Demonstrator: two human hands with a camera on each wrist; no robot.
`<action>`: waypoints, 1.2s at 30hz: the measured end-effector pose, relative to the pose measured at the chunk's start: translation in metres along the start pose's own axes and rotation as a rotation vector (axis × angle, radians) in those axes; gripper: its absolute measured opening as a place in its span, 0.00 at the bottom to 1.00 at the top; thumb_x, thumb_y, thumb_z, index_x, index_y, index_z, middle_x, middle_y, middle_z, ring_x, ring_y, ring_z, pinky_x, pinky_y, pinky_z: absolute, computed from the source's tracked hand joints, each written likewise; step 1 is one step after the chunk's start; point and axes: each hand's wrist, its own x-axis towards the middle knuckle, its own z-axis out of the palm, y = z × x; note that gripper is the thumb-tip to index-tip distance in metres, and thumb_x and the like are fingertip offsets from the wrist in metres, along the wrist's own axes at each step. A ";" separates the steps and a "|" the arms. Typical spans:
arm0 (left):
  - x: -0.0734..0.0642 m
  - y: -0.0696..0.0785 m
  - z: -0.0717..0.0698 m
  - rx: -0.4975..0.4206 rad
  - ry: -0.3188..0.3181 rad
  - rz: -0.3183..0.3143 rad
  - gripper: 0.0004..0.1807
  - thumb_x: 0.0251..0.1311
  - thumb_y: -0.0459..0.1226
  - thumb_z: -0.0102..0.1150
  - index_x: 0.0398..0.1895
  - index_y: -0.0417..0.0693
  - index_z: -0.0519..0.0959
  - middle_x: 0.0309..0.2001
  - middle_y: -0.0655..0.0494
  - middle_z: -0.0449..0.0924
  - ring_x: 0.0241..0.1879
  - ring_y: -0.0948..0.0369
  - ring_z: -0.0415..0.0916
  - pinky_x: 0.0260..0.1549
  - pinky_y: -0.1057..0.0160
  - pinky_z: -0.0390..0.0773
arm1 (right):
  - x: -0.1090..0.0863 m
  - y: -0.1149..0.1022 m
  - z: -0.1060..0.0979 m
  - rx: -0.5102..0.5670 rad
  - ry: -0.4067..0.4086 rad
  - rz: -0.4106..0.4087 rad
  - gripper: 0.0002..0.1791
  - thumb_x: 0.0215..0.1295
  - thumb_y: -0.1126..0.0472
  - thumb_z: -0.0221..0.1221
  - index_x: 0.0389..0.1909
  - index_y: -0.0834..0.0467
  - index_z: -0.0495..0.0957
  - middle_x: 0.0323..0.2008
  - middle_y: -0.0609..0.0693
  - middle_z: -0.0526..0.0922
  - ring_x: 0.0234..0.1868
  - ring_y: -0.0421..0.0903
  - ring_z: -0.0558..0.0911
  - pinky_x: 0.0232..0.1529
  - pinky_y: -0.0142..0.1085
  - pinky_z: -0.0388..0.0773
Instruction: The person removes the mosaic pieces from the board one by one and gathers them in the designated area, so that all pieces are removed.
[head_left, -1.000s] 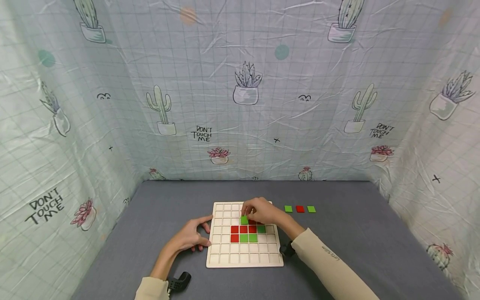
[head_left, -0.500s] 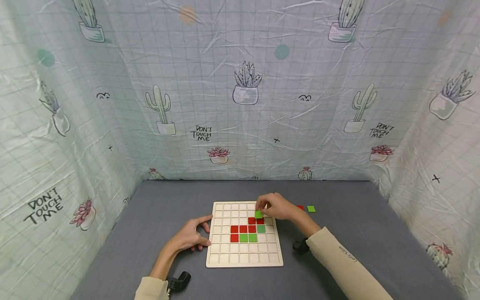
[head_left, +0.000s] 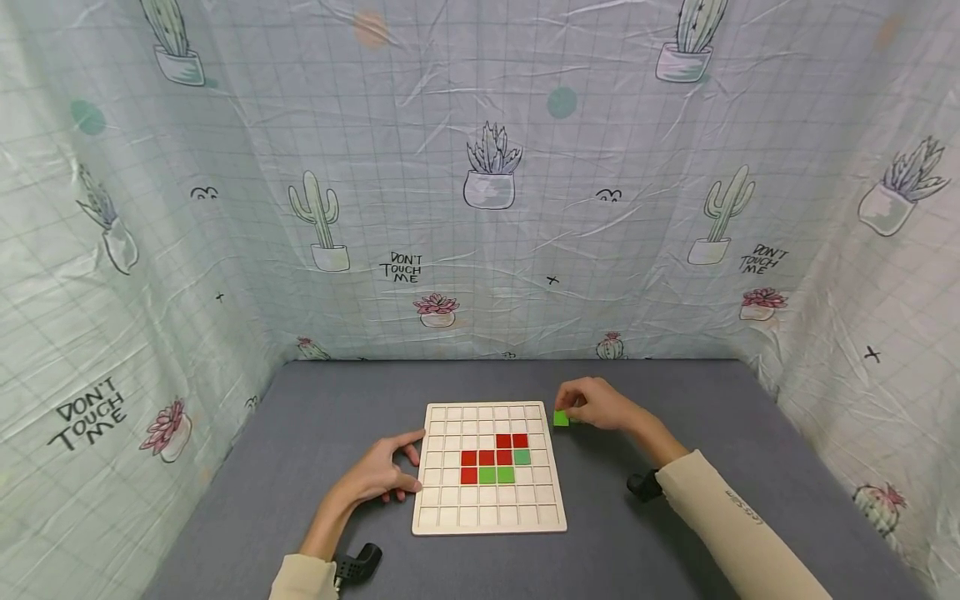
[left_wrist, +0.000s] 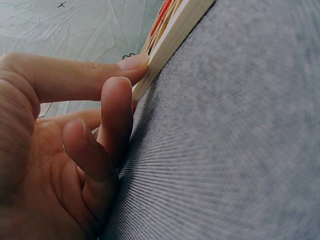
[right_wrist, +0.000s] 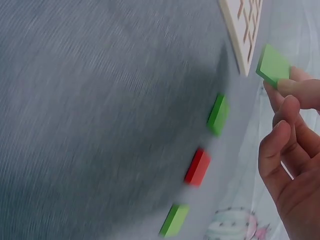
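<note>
My right hand (head_left: 596, 403) pinches a green square tile (head_left: 561, 417) between thumb and fingers, just off the board's right edge. In the right wrist view that tile (right_wrist: 273, 65) is lifted above the table. The wooden grid board (head_left: 450, 521) carries several red tiles (head_left: 487, 457) and green tiles (head_left: 497, 475) near its middle, one of them a duller green (head_left: 522, 457). At the board's left edge, my left hand (head_left: 378, 469) touches the rim with thumb and index finger spread apart. Its other fingers are loosely bent, as the left wrist view shows.
A green tile (right_wrist: 218, 115), a red tile (right_wrist: 198, 167) and another green tile (right_wrist: 174, 220) lie in a row on the grey tabletop (head_left: 360, 392). In the head view my right hand hides them. Cactus-printed sheeting (head_left: 420, 208) surrounds the table.
My right hand has carried the green tile rightward from over the board to beyond its right edge. Two red tiles it covered now show. The left hand has stayed put.
</note>
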 end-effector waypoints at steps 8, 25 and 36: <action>0.000 -0.002 -0.001 0.005 0.007 0.009 0.50 0.50 0.31 0.76 0.78 0.42 0.64 0.44 0.45 0.75 0.18 0.59 0.79 0.12 0.61 0.73 | -0.017 0.016 -0.019 -0.046 0.031 0.086 0.08 0.69 0.71 0.60 0.42 0.57 0.85 0.40 0.54 0.89 0.34 0.42 0.83 0.35 0.36 0.79; 0.000 0.000 -0.001 -0.006 -0.007 -0.004 0.50 0.51 0.32 0.76 0.79 0.44 0.63 0.45 0.45 0.75 0.18 0.59 0.79 0.13 0.60 0.73 | -0.049 0.049 -0.041 -0.061 0.063 0.163 0.10 0.69 0.72 0.58 0.41 0.58 0.85 0.40 0.55 0.88 0.35 0.45 0.83 0.33 0.37 0.78; 0.001 -0.001 0.000 -0.015 -0.005 0.000 0.50 0.51 0.31 0.76 0.79 0.43 0.64 0.45 0.44 0.75 0.18 0.59 0.78 0.13 0.60 0.73 | -0.071 0.066 -0.050 -0.041 0.077 0.240 0.10 0.68 0.74 0.57 0.42 0.61 0.84 0.41 0.58 0.88 0.37 0.48 0.83 0.32 0.39 0.79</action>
